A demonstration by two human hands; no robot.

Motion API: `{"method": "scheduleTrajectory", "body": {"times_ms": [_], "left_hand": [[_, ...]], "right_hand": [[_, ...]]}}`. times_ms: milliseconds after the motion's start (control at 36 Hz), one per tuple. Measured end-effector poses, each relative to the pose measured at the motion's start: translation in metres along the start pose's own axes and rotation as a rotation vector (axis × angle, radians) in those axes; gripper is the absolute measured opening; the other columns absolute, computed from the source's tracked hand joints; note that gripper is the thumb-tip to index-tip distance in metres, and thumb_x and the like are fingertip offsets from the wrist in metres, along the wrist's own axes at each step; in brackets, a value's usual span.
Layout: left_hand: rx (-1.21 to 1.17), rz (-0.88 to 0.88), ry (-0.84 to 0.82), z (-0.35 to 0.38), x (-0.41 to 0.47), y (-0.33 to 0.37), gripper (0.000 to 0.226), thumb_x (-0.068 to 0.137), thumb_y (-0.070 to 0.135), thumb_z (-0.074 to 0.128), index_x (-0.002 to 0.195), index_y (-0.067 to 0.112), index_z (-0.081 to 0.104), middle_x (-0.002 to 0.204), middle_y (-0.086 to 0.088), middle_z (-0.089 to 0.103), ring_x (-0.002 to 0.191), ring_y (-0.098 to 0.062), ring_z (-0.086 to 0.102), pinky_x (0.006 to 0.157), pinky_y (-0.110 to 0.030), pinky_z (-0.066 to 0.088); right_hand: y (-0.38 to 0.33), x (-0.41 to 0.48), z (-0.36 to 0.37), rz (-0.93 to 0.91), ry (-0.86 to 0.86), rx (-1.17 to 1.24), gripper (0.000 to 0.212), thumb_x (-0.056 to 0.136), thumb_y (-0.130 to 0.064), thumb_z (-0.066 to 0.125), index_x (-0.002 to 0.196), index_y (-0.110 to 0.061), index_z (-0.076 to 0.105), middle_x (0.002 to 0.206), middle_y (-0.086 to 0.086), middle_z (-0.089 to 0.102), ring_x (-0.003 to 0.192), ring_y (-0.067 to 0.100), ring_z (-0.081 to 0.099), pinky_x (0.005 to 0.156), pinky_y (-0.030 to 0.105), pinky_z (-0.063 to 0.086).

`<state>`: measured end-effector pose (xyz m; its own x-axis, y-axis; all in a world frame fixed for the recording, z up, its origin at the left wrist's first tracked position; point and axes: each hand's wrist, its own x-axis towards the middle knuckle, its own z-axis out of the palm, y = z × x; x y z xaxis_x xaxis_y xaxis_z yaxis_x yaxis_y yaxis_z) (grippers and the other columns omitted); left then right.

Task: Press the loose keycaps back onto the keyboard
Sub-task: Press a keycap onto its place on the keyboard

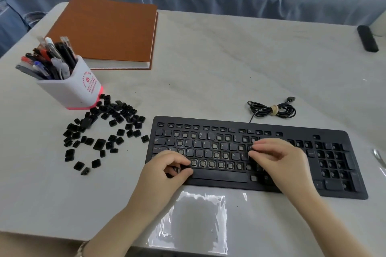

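- While my left hand [169, 168] curls over the lower-left corner of the keyboard [332, 134], its thumb and forefinger pinch one black keycap [184, 167] just beside the left end of the space bar [219, 176].
- My right hand [277, 158] lies relaxed, fingers nearly straight, with the tips resting on keys at the right end of the letter block. It holds nothing.
- Keyboard: black, flat on the white-covered table [229, 69]. Many sockets are bare, the bottom letter row among them.
- Loose keycaps [104, 129]: a scattered heap on the table left of the keyboard, reaching the base of the pen holder [71, 89].
- Cable [271, 109]: coiled and tied, just behind the keyboard.
- Brown notebook [106, 31]: beyond the pen holder.
- Clear plastic bag [194, 221]: in front of the keyboard, between my forearms.
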<state>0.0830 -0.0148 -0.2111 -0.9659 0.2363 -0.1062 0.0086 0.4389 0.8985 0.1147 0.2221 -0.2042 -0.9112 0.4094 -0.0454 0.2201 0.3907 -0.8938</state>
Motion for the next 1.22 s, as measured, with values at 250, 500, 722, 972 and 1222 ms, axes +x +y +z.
{"method": "scheduleTrajectory", "body": {"times_ms": [250, 500, 722, 972, 1222], "left_hand": [[-0.016, -0.065, -0.005, 0.004, -0.002, -0.005, 0.026, 0.074, 0.003, 0.076, 0.077, 0.028, 0.069, 0.086, 0.010, 0.066, 0.074, -0.006, 0.061, 0.072, -0.011, 0.047], [-0.024, -0.111, -0.002, 0.004, -0.003, -0.002, 0.030, 0.075, 0.006, 0.077, 0.083, 0.033, 0.066, 0.086, 0.008, 0.066, 0.073, -0.002, 0.060, 0.070, -0.007, 0.046], [-0.007, -0.097, 0.004, 0.005, -0.002, -0.002, 0.030, 0.074, 0.006, 0.077, 0.081, 0.033, 0.066, 0.086, 0.007, 0.066, 0.075, -0.002, 0.060, 0.070, -0.007, 0.045], [-0.013, -0.113, 0.006, 0.004, -0.001, -0.001, 0.029, 0.074, 0.006, 0.077, 0.079, 0.033, 0.067, 0.083, 0.006, 0.066, 0.077, -0.001, 0.060, 0.070, -0.006, 0.045], [-0.016, -0.129, 0.007, 0.005, 0.000, 0.001, 0.027, 0.074, 0.006, 0.077, 0.078, 0.031, 0.067, 0.082, 0.005, 0.066, 0.075, -0.002, 0.060, 0.068, -0.006, 0.044]], "right_hand": [[0.014, 0.009, 0.016, -0.112, 0.015, -0.136, 0.022, 0.067, -0.006, 0.080, 0.073, -0.026, 0.073, 0.083, -0.020, 0.065, 0.086, -0.012, 0.057, 0.080, 0.000, 0.038], [0.020, 0.010, 0.019, -0.105, 0.039, -0.115, 0.025, 0.068, -0.008, 0.080, 0.074, -0.031, 0.071, 0.087, -0.016, 0.067, 0.092, -0.008, 0.058, 0.083, 0.000, 0.037], [0.027, 0.009, 0.020, -0.184, 0.050, -0.156, 0.021, 0.069, -0.005, 0.079, 0.073, -0.025, 0.074, 0.084, -0.016, 0.066, 0.090, -0.001, 0.058, 0.084, 0.000, 0.037], [0.050, 0.002, 0.021, -0.765, 0.168, -0.598, 0.025, 0.088, -0.018, 0.054, 0.092, -0.005, 0.074, 0.100, 0.004, 0.071, 0.091, 0.021, 0.053, 0.078, 0.034, 0.051], [0.048, -0.008, 0.023, -0.737, 0.154, -0.658, 0.029, 0.089, -0.022, 0.049, 0.095, -0.008, 0.074, 0.110, 0.002, 0.069, 0.101, 0.019, 0.055, 0.079, 0.034, 0.049]]}}
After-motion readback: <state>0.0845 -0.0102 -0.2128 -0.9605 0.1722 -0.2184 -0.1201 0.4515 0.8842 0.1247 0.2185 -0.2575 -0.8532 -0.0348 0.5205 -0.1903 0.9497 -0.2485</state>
